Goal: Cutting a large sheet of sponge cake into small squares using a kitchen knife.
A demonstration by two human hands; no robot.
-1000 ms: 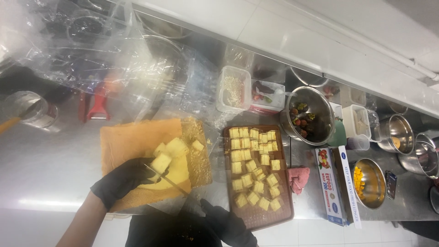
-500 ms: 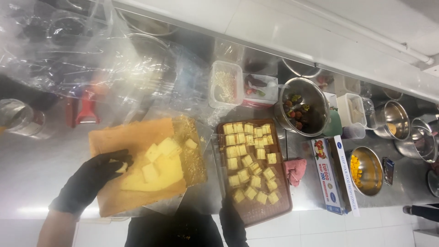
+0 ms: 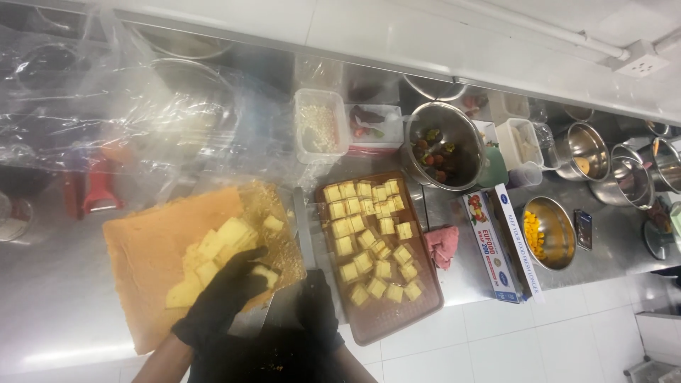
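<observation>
The black-gloved left hand point(image 3: 225, 298) curls its fingers point(image 3: 250, 264) loosely over a heap of pale yellow cake cubes point(image 3: 213, 259) on the orange cutting board point(image 3: 159, 255), the nearest cubes touching the fingertips and one lying just right of them; whether any cube is actually pinched cannot be told. The right hand point(image 3: 317, 308), also gloved in black, hovers low beside the board's right edge, blurred, its fingers seemingly half closed around nothing visible. Right of the board sits the brown tray point(image 3: 397, 323), already carrying several rows of yellow squares point(image 3: 370, 245) across most of its surface, with bare strips along its near edge. Judging by this, the traying looks well past halfway: a modest pile remains on the board, and the tray has room for only a few more. A pink cloth point(image 3: 441, 245) lies just right of the tray, a box of cling film point(image 3: 493, 245) beyond it. Behind the tray stand a steel pot of strawberries point(image 3: 440, 149) and a clear tub point(image 3: 320, 128). Crumpled clear plastic sheeting point(image 3: 120, 120) covers the bench point(image 3: 57, 312) behind the board.
</observation>
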